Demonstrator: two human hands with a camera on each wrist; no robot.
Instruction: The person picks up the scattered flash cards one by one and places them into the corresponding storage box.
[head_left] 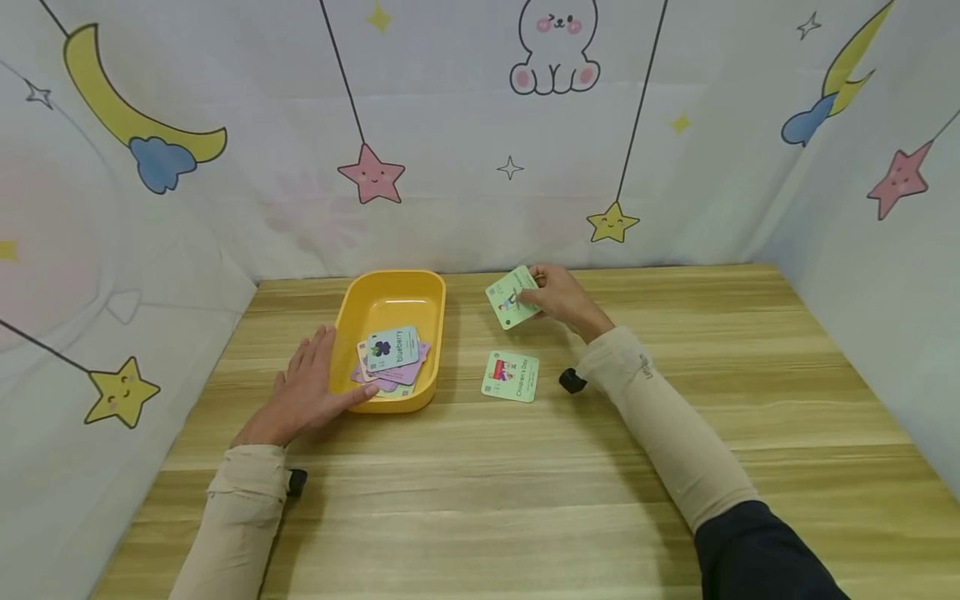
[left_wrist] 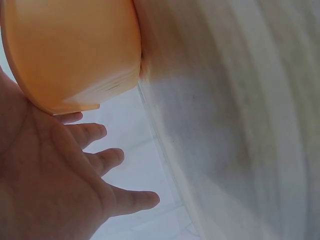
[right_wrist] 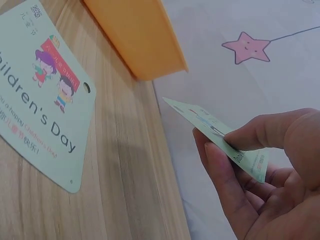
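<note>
My right hand [head_left: 564,298] pinches a pale green flash card [head_left: 507,302] between thumb and fingers, raised over the table. In the right wrist view that card [right_wrist: 220,131] is seen nearly edge-on. A second green flash card [head_left: 510,376], printed "Children's Day", lies flat on the table just in front of it. To the left stands a yellow plastic tray [head_left: 441,333] holding several flash cards, with a blueberry card [head_left: 393,348] on top. My left hand [head_left: 309,385] rests against the tray's left side with fingers straight and spread, thumb over the near rim.
The wooden table [head_left: 480,500] ends at the back against a white cloth wall [head_left: 450,233] printed with stars and moons. More cloth stands at the left and right sides. A small black camera mount [head_left: 572,381] sits at the right wrist.
</note>
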